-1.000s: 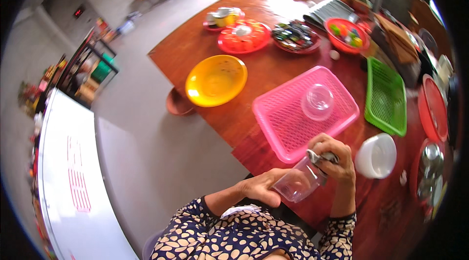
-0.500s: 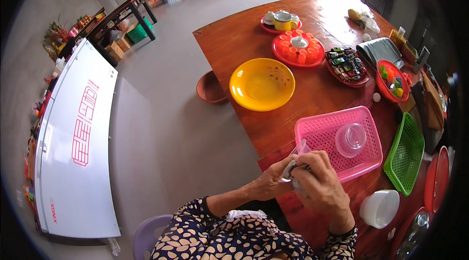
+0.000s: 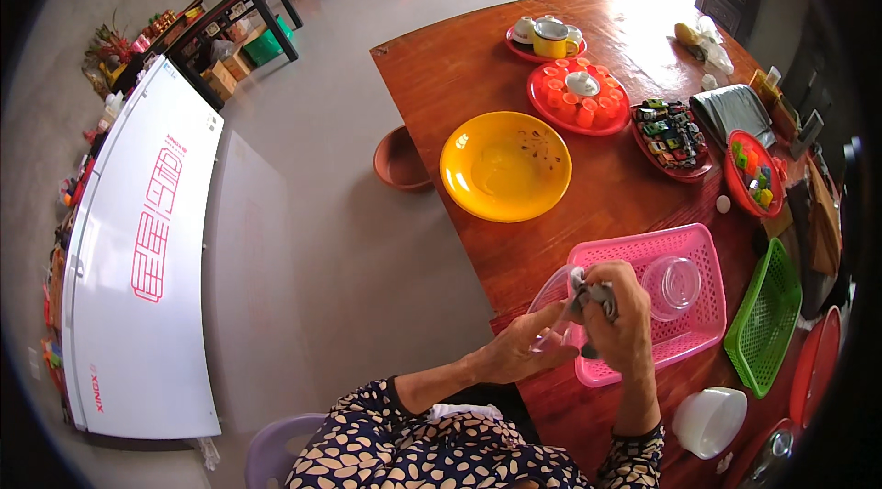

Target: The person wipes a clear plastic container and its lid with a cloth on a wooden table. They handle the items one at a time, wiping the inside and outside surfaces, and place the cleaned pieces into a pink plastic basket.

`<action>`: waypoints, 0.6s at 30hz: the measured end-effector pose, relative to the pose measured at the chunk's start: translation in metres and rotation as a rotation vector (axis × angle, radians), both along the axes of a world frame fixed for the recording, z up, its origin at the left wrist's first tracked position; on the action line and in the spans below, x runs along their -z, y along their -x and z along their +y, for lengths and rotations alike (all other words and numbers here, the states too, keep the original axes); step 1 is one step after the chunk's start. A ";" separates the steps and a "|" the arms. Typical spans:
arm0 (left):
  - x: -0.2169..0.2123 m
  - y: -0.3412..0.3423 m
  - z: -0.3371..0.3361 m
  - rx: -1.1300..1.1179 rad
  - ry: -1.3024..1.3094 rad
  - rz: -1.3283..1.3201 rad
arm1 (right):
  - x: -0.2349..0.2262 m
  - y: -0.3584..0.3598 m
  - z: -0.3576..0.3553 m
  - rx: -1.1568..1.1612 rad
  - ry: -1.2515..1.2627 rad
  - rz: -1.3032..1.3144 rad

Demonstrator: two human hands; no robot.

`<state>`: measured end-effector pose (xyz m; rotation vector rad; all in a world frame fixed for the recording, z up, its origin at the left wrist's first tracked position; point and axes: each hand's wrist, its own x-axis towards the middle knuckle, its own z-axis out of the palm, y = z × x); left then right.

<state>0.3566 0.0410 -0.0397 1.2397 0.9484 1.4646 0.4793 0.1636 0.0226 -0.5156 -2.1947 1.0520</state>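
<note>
My left hand (image 3: 516, 349) grips a clear, see-through bowl (image 3: 551, 294), tilted on its side above the table's near edge. Bunched in my right hand (image 3: 627, 319) is a grey cloth (image 3: 595, 300), pressed against the bowl's rim. Both hands are at the left side of a pink perforated basket (image 3: 709, 261), partly covering it. Inside that basket sits another clear round container (image 3: 675, 289).
The red-brown table (image 3: 432, 66) carries a yellow basin (image 3: 501, 178), a red tray of small orange cups (image 3: 614, 126), a plate of toy cars (image 3: 671, 135), a green basket (image 3: 767, 324) and a white bowl (image 3: 709, 423). A purple chair (image 3: 266, 448) stands lower left.
The clear bowl has turned so more of its side shows. My right hand with the cloth has moved up to its rim; my left hand has opened out slightly under it.
</note>
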 end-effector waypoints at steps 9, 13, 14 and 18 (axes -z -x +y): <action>0.010 0.002 0.011 -0.039 -0.083 -0.033 | 0.002 -0.005 -0.037 -0.062 -0.424 0.014; 0.007 -0.005 0.004 0.014 0.009 -0.116 | -0.002 -0.008 -0.013 0.044 -0.324 0.039; 0.009 -0.009 0.002 0.026 0.047 -0.114 | -0.005 -0.010 -0.008 0.046 -0.240 0.050; 0.006 -0.009 0.004 0.111 -0.050 -0.002 | 0.000 -0.021 0.015 -0.020 0.195 0.007</action>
